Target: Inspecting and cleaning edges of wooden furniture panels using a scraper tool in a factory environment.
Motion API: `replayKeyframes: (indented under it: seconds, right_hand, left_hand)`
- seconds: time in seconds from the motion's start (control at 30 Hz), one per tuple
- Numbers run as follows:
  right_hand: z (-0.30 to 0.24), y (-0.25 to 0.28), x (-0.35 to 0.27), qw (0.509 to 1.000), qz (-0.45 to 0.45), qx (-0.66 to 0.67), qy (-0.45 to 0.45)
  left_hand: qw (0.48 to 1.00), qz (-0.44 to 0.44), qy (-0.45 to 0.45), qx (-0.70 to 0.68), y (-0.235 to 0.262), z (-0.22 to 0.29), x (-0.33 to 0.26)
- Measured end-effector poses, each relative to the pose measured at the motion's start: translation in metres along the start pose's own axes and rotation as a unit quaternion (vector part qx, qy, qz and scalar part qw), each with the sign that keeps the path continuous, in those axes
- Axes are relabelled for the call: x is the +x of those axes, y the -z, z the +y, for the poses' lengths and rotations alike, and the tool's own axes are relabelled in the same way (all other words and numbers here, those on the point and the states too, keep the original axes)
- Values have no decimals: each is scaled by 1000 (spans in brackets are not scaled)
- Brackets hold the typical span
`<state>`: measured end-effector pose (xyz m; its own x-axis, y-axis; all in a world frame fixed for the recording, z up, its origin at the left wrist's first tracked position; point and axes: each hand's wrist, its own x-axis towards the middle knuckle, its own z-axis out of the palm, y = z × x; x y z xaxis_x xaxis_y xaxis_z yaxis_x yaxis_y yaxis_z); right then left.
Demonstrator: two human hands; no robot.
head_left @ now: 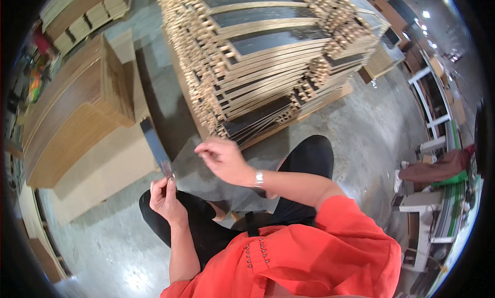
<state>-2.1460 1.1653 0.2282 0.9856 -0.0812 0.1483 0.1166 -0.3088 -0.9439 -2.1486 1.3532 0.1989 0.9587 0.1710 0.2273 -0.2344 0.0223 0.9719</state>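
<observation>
Pinching a small flat piece (166,169) by its near end in the left grip (167,200), closed with thumb against fingers, and hovering with the right grip (224,161) nearby, fingers loosely bent; not showing clearly enough to be telling whether holding anything there. Probably risking a drop to the concrete floor (116,257) from here, by pinching so little of the piece and having most of its visible length sticking out free. Possibly risking a knock as well, by swinging the right grip carelessly into the projecting ends of the stacked slatted frames (273,61), or by bumping the piece loose in crossing over. As for position, holding the piece at the very tip of the left pinch, pointing up and forward, touching the left grip and standing apart from the right one, to its left; appearing in front of a dark strip (153,141) lying beside the stacked curved panels (72,130).
</observation>
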Motion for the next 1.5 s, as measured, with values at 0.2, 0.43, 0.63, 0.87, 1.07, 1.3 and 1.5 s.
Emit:
replayKeyframes:
  seconds: [0.2,0.43,0.63,0.87,1.07,1.3,1.5]
  right_hand:
    - [-106,196,79,805,258,-422,327]
    - [-62,295,146,780,167,-595,97]
    - [-100,317,125,725,108,-680,32]
    - [-117,257,-24,853,100,-508,65]
    - [-10,146,-131,912,-52,-206,-351]
    - [100,86,-126,913,86,180,-355]
    - [61,98,-126,752,6,555,-355]
  left_hand:
    - [998,-52,17,-21,-23,-4,0]
    - [996,-73,-12,48,-29,-11,-1]
    - [990,-85,-51,97,-35,-13,-6]
    - [979,-49,-80,179,-12,-10,-7]
    - [988,-99,-37,109,-49,5,1]
    - [891,-360,-144,235,-148,-23,5]
    - [818,-322,-316,357,-194,-66,32]
